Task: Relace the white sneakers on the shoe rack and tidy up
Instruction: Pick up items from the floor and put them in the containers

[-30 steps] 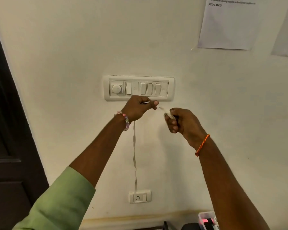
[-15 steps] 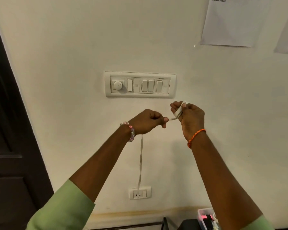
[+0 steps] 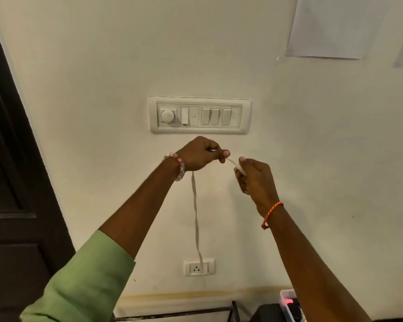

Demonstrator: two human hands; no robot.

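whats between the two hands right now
In the head view, a short stretch of white shoelace spans the gap from left hand to right hand; bare wall behind.

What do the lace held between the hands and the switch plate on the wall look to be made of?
The lace looks like flat woven white fabric: it hangs limp as a thin ribbon and bends softly between the hands. The switch plate looks like moulded white plastic, smooth with a slight sheen on its rockers and dial.
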